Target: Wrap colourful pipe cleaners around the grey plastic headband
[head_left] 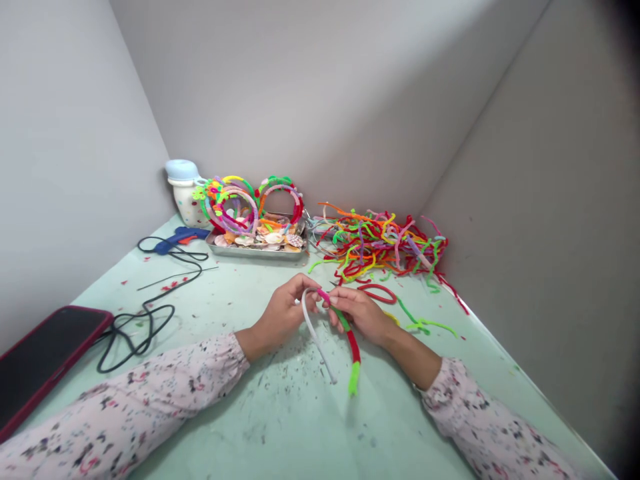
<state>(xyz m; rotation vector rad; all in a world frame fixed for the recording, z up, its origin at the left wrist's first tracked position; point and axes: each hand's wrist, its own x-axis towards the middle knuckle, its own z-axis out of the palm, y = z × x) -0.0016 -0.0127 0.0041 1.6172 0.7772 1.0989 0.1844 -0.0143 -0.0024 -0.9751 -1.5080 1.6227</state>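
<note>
A headband (316, 337) hangs in an arch between my hands, its ends pointing down towards me. One side is bare pale grey; the other is wrapped in bright green, red, darker green and pink pipe cleaner (354, 350). My left hand (285, 313) pinches the headband near the top of the arch, by the pink wrapping. Close beside it, my right hand (363, 315) is closed on the wrapped side, fingertips at the pink pipe cleaner (324, 295). My fingers partly hide the top of the arch. Just beyond my right hand lies a red pipe cleaner loop (383, 292).
Colourful headbands (240, 207) stand in a metal tray (260, 252) of shells. Right of it is a heap of pipe cleaners (390, 243). A blue glue gun (180, 237) with a black cord (150, 310), a white jar (186, 200) and a phone (45, 360) are at left. Walls enclose the table.
</note>
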